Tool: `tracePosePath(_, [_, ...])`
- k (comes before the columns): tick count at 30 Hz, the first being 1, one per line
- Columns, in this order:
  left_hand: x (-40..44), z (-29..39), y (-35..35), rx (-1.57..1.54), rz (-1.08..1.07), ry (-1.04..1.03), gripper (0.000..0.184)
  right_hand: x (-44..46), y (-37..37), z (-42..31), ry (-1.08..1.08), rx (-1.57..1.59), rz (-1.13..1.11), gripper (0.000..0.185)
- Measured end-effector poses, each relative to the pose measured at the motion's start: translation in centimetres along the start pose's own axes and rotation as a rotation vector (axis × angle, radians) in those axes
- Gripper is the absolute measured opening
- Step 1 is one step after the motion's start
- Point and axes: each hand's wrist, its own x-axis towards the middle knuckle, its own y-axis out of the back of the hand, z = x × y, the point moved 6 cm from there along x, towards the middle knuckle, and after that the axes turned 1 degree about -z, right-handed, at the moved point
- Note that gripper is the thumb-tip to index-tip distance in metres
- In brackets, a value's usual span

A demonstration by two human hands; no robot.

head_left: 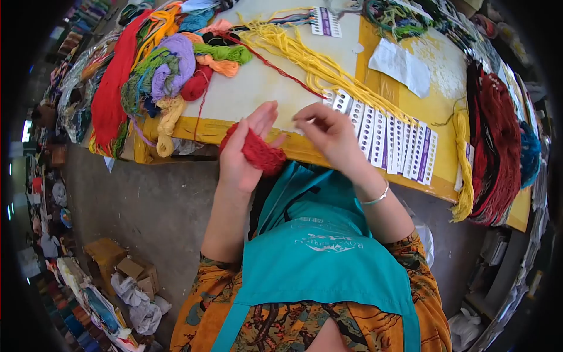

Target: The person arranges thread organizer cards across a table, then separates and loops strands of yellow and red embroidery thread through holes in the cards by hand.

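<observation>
A bundle of red yarn [261, 152] is looped around the palm of my left hand [245, 154], in front of the table edge; the fingers point up around it. To its right, my right hand [329, 134] is raised with thumb and fingertips brought together; anything between them is too small to make out. Beyond it, punched white cards [378, 136] stand in a slanted row along the table edge, with long yellow strands [328, 69] running to them. A dark red strand [274, 66] crosses the tabletop toward the cards.
Mixed yarn skeins, a purple one [176, 66] among them, heap at the table's left. A crumpled white paper [400, 66] lies at the upper right. Dark red skeins [498, 141] hang over the right edge. Cardboard boxes [136, 271] sit on the floor.
</observation>
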Motion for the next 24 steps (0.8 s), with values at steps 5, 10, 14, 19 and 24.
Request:
tracePosePath(5, [1.1,-3.0,-2.7,0.038,-0.098,0.072,0.054,-1.9,-1.4,0.5,-0.189,0.049,-0.088,0.01])
tracePosePath(10, [1.1,-4.2,-3.6,0.023,-0.102,0.151,0.047,-2.4,-0.5,2.0,-0.272,0.324,0.065,0.007])
tracePosePath(14, [1.0,-4.0,-2.4,0.036,-0.036,0.137,0.039,-2.2,0.6,2.5,-0.362,0.692,0.133,0.005])
tracePosePath(19, [1.3,-3.8,-3.2,0.026,-0.025,0.09,0.031,-2.2,1.0,2.3,-0.33,0.609,0.124,0.006])
tracePosePath(24, [1.6,-3.9,-3.0,0.119,-0.02,0.03,0.035,-2.3,1.0,1.8,-0.269,0.429,0.113,0.007])
